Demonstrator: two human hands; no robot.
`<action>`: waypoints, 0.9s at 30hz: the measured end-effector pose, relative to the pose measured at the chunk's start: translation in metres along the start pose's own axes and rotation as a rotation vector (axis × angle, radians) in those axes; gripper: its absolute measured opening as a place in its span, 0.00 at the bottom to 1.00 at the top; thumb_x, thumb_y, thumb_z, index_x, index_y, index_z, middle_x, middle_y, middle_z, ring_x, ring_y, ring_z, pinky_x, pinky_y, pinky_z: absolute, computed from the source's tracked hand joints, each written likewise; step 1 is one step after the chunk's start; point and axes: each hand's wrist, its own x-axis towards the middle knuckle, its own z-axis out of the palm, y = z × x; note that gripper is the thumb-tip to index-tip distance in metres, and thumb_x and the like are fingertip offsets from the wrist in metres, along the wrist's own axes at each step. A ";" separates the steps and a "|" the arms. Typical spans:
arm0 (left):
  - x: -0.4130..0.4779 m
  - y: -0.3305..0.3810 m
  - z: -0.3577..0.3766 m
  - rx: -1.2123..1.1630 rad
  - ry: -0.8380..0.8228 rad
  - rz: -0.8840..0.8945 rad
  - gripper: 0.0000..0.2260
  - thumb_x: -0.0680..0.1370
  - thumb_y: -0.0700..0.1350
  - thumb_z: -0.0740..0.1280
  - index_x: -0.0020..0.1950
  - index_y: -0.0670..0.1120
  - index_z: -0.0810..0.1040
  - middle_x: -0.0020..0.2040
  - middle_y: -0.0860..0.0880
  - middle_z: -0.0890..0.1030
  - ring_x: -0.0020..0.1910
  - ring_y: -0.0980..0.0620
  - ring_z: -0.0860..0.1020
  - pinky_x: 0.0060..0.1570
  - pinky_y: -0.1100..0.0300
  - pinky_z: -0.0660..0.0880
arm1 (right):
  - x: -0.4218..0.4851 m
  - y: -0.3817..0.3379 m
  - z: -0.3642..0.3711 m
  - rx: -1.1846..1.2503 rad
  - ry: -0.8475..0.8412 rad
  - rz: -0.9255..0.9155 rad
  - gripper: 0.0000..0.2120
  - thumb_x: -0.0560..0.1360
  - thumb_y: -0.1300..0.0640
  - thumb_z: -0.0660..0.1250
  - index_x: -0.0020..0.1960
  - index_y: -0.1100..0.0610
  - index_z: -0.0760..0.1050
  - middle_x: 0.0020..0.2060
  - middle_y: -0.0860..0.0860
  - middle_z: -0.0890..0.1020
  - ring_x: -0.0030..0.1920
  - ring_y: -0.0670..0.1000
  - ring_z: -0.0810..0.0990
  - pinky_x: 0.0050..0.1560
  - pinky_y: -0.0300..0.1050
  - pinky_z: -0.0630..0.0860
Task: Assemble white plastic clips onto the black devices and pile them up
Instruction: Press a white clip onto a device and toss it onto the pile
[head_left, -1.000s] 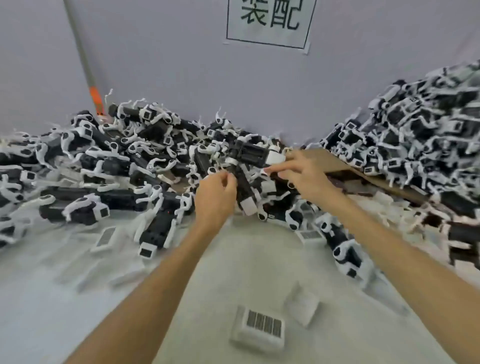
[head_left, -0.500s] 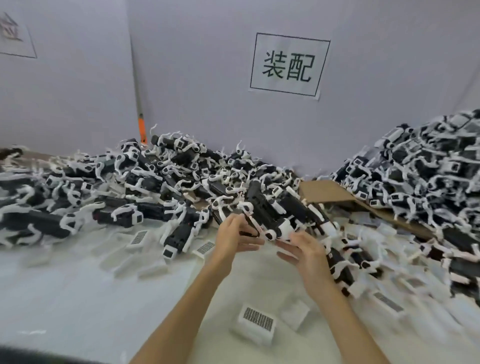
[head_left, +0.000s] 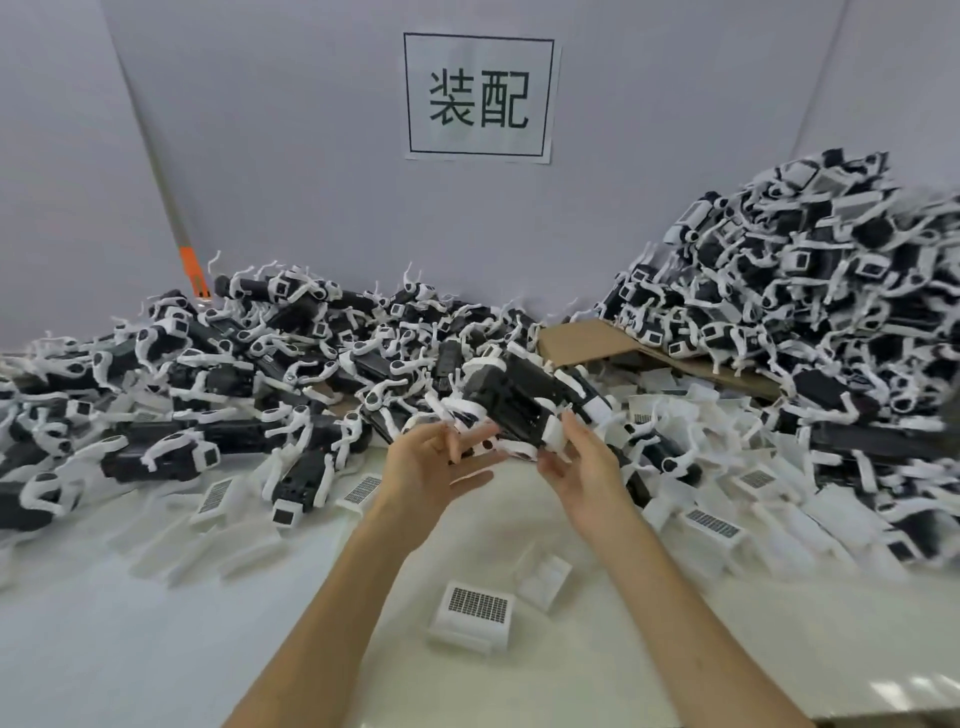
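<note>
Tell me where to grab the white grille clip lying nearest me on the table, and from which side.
Pinch the white grille clip across its left and right walls, coming straight down from above. It lies flat on the table, grille up, with both walls exposed. Another white clip sits close to its far-right corner, so pinch toward the near end.

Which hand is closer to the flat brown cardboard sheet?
Right. The right hand is just in front of the flat brown cardboard sheet; the left hand is farther away, off to its left.
</note>
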 end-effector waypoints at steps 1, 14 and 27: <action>0.000 0.001 0.000 0.032 -0.050 -0.023 0.17 0.74 0.48 0.62 0.25 0.45 0.71 0.58 0.40 0.84 0.49 0.40 0.85 0.50 0.49 0.78 | 0.000 -0.001 0.000 0.045 0.013 0.016 0.09 0.74 0.54 0.73 0.49 0.59 0.79 0.33 0.51 0.83 0.28 0.48 0.80 0.28 0.39 0.77; 0.002 -0.008 -0.005 -0.037 -0.418 -0.429 0.45 0.79 0.71 0.40 0.66 0.39 0.80 0.59 0.35 0.82 0.48 0.41 0.85 0.48 0.49 0.82 | 0.003 -0.001 -0.003 -0.024 -0.108 0.037 0.19 0.66 0.44 0.74 0.50 0.56 0.80 0.36 0.50 0.81 0.35 0.48 0.78 0.40 0.41 0.78; -0.001 -0.020 0.005 0.083 -0.464 -0.479 0.30 0.83 0.61 0.50 0.62 0.42 0.83 0.53 0.40 0.85 0.44 0.47 0.85 0.47 0.55 0.81 | 0.001 0.000 -0.005 -0.073 -0.111 0.031 0.19 0.71 0.43 0.70 0.51 0.58 0.80 0.37 0.52 0.80 0.32 0.48 0.77 0.38 0.42 0.77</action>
